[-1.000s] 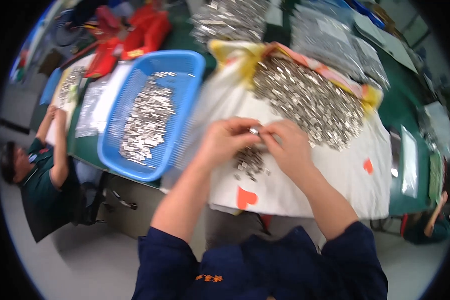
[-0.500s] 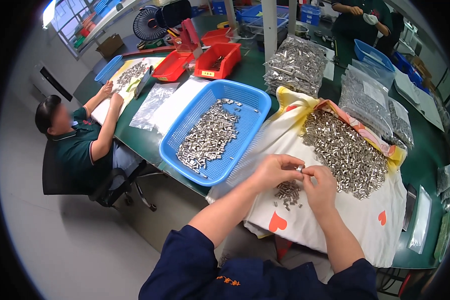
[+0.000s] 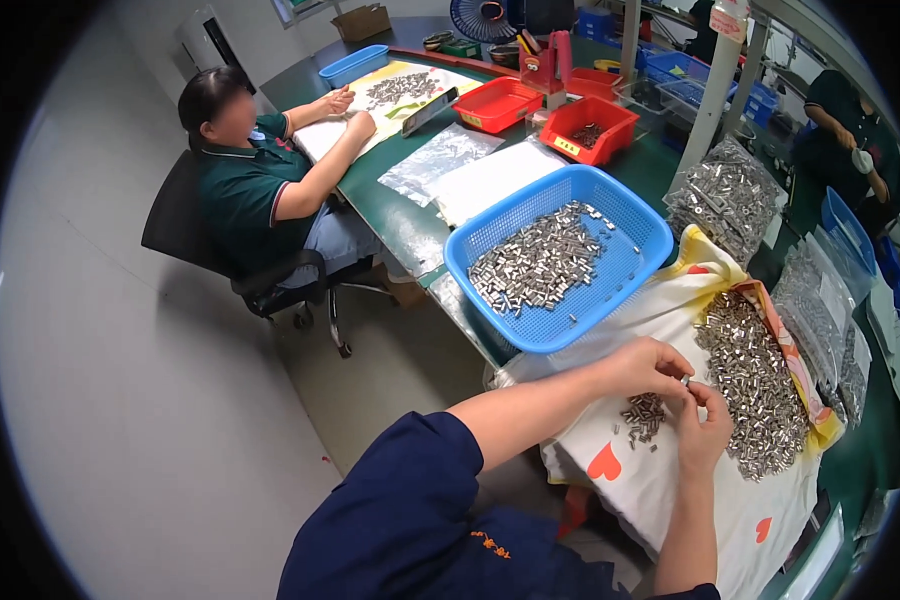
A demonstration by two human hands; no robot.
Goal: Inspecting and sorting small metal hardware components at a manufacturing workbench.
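Above a white cloth with hearts (image 3: 715,520), my left hand (image 3: 648,368) and my right hand (image 3: 705,425) meet fingertip to fingertip. Both pinch a small silvery metal cylinder (image 3: 686,380), partly hidden by the fingers. Just below them lies a small heap of similar metal pieces (image 3: 643,418). A much larger pile of metal cylinders (image 3: 760,395) spreads on the cloth to the right of my hands. Beyond my left forearm stands a blue perforated plastic basket (image 3: 460,262), with many loose cylinders (image 3: 540,260) inside it.
Bags of metal parts (image 3: 727,195) and further filled bags (image 3: 815,290) line the right side. Two red bins (image 3: 500,104) (image 3: 610,140) stand behind the basket. At the left, a seated co-worker (image 3: 260,190) handles parts at the green table (image 3: 390,215).
The view has swung left, so the table and my hands appear farther right. My fingers stay together around the small metal piece, and the basket and piles look unchanged.
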